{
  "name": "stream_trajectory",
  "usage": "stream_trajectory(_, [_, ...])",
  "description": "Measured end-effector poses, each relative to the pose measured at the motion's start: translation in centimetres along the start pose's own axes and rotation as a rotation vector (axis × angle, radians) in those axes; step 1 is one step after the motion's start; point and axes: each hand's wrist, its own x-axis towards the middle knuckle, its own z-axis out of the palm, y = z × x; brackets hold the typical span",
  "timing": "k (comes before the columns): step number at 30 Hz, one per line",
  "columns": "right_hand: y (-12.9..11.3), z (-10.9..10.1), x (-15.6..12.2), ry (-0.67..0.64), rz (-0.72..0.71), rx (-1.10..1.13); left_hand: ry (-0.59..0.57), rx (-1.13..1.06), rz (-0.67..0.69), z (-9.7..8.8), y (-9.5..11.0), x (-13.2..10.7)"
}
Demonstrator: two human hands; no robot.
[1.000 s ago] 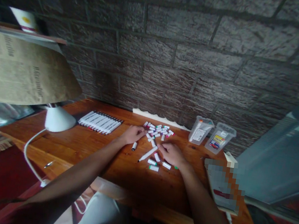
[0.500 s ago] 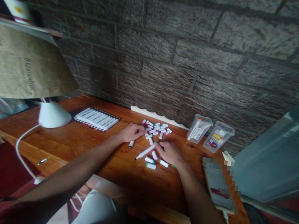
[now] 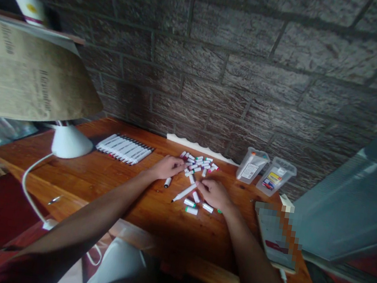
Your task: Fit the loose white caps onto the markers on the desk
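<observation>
My right hand (image 3: 215,194) has its fingers closed on the end of a white marker (image 3: 184,193), whose dark uncapped tip points down to the left. At the left edge of a pile of loose marker caps (image 3: 202,165) is my left hand (image 3: 168,167), fingers curled together; what they pinch, if anything, is hidden. One white cap with a dark end (image 3: 167,183) lies just below that hand. Several white caps, two with green ends (image 3: 191,211), lie between the marker and my right wrist. Farther left, a row of white markers (image 3: 124,148) lies side by side.
A lamp with a newsprint shade (image 3: 39,74) and white base (image 3: 71,142) stands on the wooden desk (image 3: 104,181) at left. Two clear plastic containers (image 3: 253,166) are at the back right by the brick wall. A phone-like device (image 3: 276,237) with a cable lies right of my forearm.
The whole view has shifted slightly. Both hands keep almost the same places and grips; the marker and caps look unmoved on the desk.
</observation>
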Motion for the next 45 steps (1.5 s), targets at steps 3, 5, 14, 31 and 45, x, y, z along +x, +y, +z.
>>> stream_trajectory(3, [0.03,0.02,-0.02,0.006,-0.006,0.011,-0.013,0.013,0.017,0.15,-0.07,0.07])
stream_trajectory(5, [0.03,0.01,-0.04,0.005,-0.008,0.014,-0.015,0.02,0.024,0.19,-0.08,0.08])
stream_trajectory(14, [-0.3,-0.05,-0.15,0.02,-0.034,0.041,-0.048,0.018,0.03,0.18,-0.05,-0.01])
stream_trajectory(31, [-0.3,0.09,-0.09,0.01,-0.052,0.031,-0.055,0.009,0.017,0.13,-0.13,0.05])
stream_trajectory(45, [-0.58,-0.22,-0.24,-0.021,-0.052,0.038,-0.07,-0.001,0.01,0.1,0.12,0.03])
